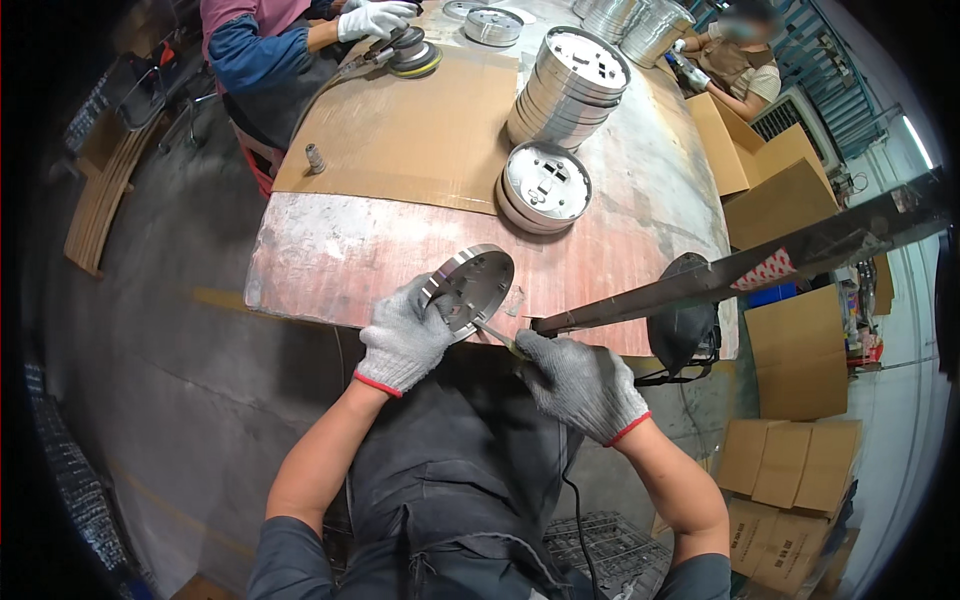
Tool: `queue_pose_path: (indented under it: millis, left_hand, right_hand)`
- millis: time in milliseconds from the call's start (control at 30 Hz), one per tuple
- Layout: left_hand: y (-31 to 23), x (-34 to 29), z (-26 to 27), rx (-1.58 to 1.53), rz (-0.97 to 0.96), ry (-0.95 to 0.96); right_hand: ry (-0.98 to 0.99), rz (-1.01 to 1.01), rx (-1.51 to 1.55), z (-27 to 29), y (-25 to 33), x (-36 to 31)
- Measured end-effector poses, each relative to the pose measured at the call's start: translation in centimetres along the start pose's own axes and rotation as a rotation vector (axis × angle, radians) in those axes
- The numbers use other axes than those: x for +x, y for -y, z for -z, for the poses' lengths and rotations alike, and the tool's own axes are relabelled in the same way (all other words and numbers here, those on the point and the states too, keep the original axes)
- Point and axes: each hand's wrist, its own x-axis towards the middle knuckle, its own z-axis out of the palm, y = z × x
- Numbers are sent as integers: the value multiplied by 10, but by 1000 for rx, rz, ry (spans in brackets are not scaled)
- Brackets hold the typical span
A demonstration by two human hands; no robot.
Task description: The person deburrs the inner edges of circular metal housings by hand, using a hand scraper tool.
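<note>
My left hand point(405, 338), in a grey knit glove with a red cuff, grips a round, shallow metal housing point(486, 283) by its rim. The housing is tilted up over the table's near edge, its hollow inside facing right. In my right hand point(583, 383), gloved alike, is a slim hand tool point(495, 334) with a thin metal shaft and what looks like a greenish handle, mostly hidden by the fingers. The shaft's tip meets the housing's lower inner edge; whether it touches, I cannot tell. Beyond, a short stack of similar round housings point(545, 187) sits on the table.
A taller stack of housings point(580, 62) stands behind. Cardboard point(400, 140) covers the table's far left, where a co-worker's gloved hand point(376, 20) is at a disc sander point(410, 52). A dark metal bar point(740, 268) slants in from the right, near a black cover point(684, 318). Another person sits far right.
</note>
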Motion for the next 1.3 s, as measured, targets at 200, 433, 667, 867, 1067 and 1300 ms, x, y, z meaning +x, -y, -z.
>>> queue_pose_path:
  millis: [200,433,667,867,1067,1300]
  left_hand:
    - [-12,-1,0,11,-2,38]
    - [-3,15,10,-42,183,59]
    - [17,31,11,399,310,158]
    - [26,25,1,409,286,63]
    - [6,13,3,144,201,12]
    - [22,6,-5,158,19,-20]
  right_hand:
    - [-42,158,-192,5,3,6]
    - [-91,182,-93,-14,0,6]
    - [-150,14,37,-54,0,-10]
    - [-318,39,274,-60,-13,-8]
    - [-106,34,53,-8,-7,-9]
    - [-113,223,-149,2,1,-1]
